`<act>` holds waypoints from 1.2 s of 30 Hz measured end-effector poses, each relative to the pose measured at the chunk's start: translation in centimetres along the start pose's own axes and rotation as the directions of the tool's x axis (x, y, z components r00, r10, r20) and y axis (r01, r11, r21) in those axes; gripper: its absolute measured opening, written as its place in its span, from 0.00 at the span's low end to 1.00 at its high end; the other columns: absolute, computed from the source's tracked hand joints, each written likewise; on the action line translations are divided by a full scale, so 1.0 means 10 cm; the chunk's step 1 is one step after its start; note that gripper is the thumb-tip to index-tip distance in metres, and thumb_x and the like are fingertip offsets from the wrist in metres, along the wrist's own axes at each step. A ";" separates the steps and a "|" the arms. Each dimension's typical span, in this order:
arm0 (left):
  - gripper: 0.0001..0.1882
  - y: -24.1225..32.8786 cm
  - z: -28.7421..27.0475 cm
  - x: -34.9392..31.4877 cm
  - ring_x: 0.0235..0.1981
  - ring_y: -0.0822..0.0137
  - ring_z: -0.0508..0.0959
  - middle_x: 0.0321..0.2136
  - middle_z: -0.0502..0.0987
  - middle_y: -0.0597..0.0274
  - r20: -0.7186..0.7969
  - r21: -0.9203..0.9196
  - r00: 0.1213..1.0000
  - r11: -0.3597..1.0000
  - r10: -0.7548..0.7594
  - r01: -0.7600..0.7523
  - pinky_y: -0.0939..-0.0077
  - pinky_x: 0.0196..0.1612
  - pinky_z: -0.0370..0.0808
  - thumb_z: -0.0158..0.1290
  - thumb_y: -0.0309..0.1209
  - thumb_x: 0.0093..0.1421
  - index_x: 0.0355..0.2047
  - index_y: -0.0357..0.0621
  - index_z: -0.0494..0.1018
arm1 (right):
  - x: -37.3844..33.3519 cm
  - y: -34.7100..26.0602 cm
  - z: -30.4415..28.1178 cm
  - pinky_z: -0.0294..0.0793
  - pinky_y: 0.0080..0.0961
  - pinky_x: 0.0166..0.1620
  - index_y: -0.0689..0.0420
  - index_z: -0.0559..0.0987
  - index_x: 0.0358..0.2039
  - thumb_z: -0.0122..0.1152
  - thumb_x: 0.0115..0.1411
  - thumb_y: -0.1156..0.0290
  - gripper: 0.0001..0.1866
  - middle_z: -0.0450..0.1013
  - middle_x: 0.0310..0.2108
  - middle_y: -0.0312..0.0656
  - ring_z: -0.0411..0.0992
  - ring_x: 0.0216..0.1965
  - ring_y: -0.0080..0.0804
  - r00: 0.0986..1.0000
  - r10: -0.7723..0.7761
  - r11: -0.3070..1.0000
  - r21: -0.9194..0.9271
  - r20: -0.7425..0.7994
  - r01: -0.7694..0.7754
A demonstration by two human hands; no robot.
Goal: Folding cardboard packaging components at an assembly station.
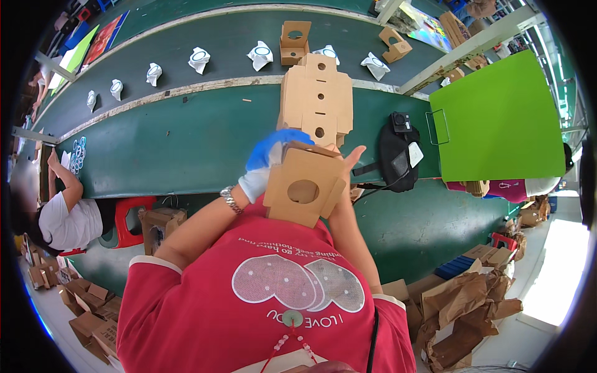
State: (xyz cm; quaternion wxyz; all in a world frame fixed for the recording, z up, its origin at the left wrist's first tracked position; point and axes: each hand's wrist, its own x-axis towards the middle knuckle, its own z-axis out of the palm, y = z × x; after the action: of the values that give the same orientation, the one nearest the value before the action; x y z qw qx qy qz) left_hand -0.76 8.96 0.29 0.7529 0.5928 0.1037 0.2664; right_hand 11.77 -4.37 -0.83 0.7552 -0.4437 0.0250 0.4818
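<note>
A brown cardboard box (303, 189) with a round hole in its face is held in front of my chest, its flaps partly unfolded. On its left side my left hand (268, 160), in a blue and white glove, grips the upper edge. My bare right hand (348, 163) is on the other side, thumb sticking out, its other fingers mostly hidden behind the cardboard. Just beyond my hands lies a stack of flat die-cut cardboard blanks (320, 99) on the green table (205, 143).
Several white-wrapped pieces (260, 56) line the far conveyor (230, 43), along with a folded box (295, 42) and another open box (395, 45). A black bag (398, 155) lies right of the stack, near a green board (497, 118). A co-worker (71, 214) sits at far left.
</note>
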 end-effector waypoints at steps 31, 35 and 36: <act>0.17 0.43 0.29 0.93 0.40 0.51 0.82 0.39 0.82 0.55 0.376 0.906 0.674 0.100 -0.636 -0.411 0.61 0.39 0.79 0.50 0.45 0.60 0.43 0.54 0.80 | 0.03 -0.73 0.35 0.78 0.43 0.31 0.65 0.69 0.35 0.54 0.60 0.59 0.18 0.75 0.29 0.56 0.77 0.31 0.54 0.807 0.065 -0.434 -0.712 0.587 0.552; 0.17 0.49 0.35 0.94 0.40 0.51 0.82 0.39 0.82 0.57 0.361 0.912 0.713 0.067 -0.601 -0.405 0.61 0.40 0.78 0.49 0.45 0.61 0.43 0.55 0.80 | 0.11 -0.72 0.36 0.76 0.43 0.31 0.63 0.72 0.38 0.61 0.54 0.61 0.19 0.76 0.29 0.56 0.76 0.29 0.57 0.869 0.047 -0.458 -0.762 0.493 0.458; 0.17 0.51 0.32 0.96 0.40 0.51 0.82 0.39 0.82 0.57 0.383 0.911 0.712 0.112 -0.588 -0.397 0.62 0.41 0.78 0.49 0.45 0.61 0.43 0.54 0.80 | 0.15 -0.73 0.35 0.76 0.43 0.31 0.63 0.72 0.38 0.61 0.54 0.61 0.19 0.76 0.29 0.56 0.76 0.29 0.57 0.868 0.049 -0.460 -0.760 0.495 0.459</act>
State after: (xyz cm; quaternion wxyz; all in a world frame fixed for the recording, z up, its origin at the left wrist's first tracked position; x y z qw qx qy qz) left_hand 7.36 12.10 7.52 0.1521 0.9731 0.0072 -0.1729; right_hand 16.68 -1.93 5.27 0.1102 -0.7776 -0.5946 0.1720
